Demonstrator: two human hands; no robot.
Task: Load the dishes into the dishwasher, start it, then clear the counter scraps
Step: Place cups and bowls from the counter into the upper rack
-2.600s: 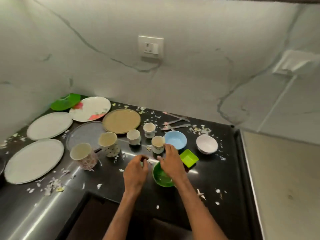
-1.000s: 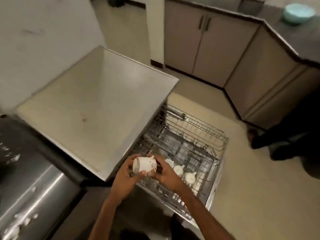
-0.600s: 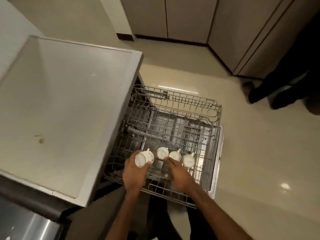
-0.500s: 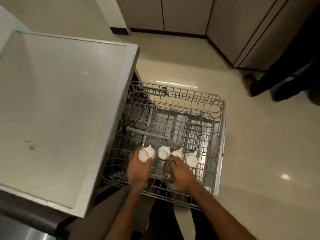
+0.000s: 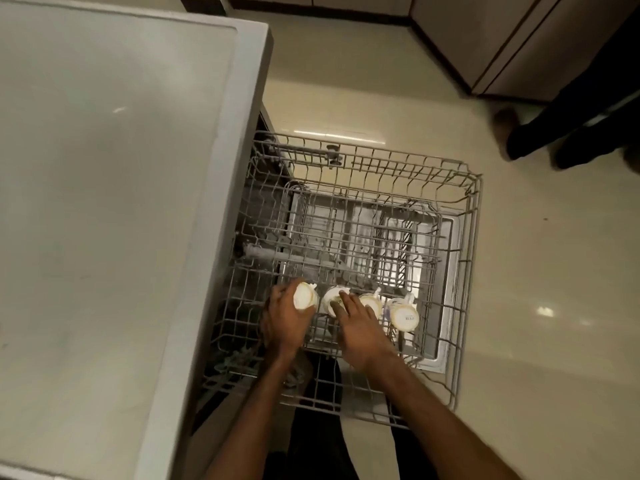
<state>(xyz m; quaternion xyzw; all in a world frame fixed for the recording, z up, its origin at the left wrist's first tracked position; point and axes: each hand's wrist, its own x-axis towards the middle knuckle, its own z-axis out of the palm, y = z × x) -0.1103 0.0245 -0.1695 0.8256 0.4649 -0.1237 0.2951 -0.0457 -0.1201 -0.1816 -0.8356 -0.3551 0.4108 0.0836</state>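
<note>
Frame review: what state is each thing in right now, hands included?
rack: pulled out, cups in a row on its near side
leftmost cup: gripped by the left hand, not yet released
second cup: in the rack, touched by the right hand with straight fingers
third cup: seated, untouched
fourth cup: seated base up, label showing
cabinet doors: closed

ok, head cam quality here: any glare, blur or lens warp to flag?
Head view: dim, warm light; glare streak on the floor past the rack, more spots at right; rack rim looks bowed by the wide lens; left hand and the cup it grips slightly soft, right hand too; legs at top right smeared.
</note>
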